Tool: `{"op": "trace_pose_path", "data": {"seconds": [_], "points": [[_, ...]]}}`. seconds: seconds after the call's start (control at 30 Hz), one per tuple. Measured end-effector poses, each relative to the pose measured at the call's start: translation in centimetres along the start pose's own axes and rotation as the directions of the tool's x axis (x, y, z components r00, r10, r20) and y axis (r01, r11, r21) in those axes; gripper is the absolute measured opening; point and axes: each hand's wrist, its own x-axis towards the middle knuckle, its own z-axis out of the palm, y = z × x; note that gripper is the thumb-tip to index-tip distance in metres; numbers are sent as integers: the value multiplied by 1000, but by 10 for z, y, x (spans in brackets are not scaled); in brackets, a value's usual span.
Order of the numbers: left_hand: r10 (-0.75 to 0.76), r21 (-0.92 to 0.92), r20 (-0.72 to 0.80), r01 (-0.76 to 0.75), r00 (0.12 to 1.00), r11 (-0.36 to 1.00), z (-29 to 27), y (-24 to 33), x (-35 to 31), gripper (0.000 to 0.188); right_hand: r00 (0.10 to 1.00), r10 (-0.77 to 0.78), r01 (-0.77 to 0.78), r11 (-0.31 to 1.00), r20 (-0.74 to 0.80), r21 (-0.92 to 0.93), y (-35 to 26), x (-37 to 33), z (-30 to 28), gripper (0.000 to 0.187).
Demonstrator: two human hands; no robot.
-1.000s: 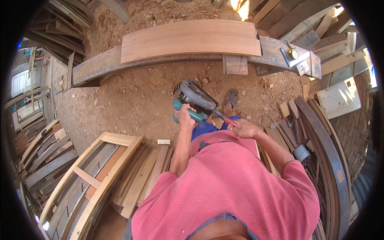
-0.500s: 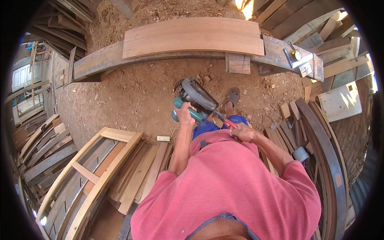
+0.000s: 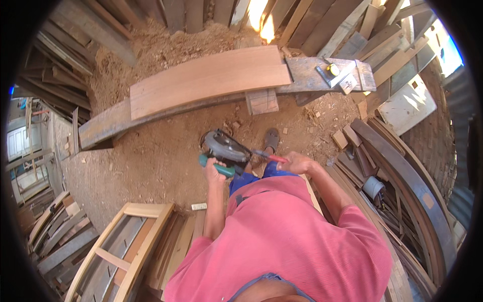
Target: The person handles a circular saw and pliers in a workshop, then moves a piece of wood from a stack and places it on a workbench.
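Observation:
A circular saw (image 3: 224, 147) with a dark guard and green handle is held up in front of my waist, above the dirt floor. My left hand (image 3: 215, 172) is wrapped round its green handle. My right hand (image 3: 298, 163) is closed on a red-handled tool (image 3: 279, 159), whose metal end reaches to the right side of the saw. Whether that end touches the saw, and what kind of tool it is, I cannot make out. The saw's blade is mostly hidden.
Ahead, a wide plank (image 3: 211, 80) lies on a long wooden beam (image 3: 105, 123). A tape measure (image 3: 332, 70) and a square (image 3: 322, 74) rest at its right end. A wooden frame (image 3: 136, 241) and stacked boards stand at left; more timber (image 3: 402, 176) lies at right.
The view has shifted and turned, so the bench now slants. The saw is tilted a little differently, and both hands keep their grips.

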Motion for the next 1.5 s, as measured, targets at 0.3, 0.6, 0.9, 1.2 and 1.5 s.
{"op": "trace_pose_path", "data": {"seconds": [0.3,0.6,0.9,1.2,1.5], "points": [[-50,114,-119,64,992,991,-9,-28,-20,11,473,-67,-52,993,-879,-104,69,134,-167,34],[-66,20,-224,73,972,997,-6,-58,-51,11,440,59,-158,987,-896,-13,50,211,-219,38],[-71,-87,-233,52,970,995,36,-73,-63,11,447,62,-282,956,-892,-75,106,197,-251,46],[166,-94,-231,-192,959,977,49,-74,-68,24,525,110,-514,831,-844,-211,33,141,-222,72],[194,-142,-337,-253,921,957,26,-82,-71,13,708,-689,462,616,-154,-638,-97,139,-86,31]]}}
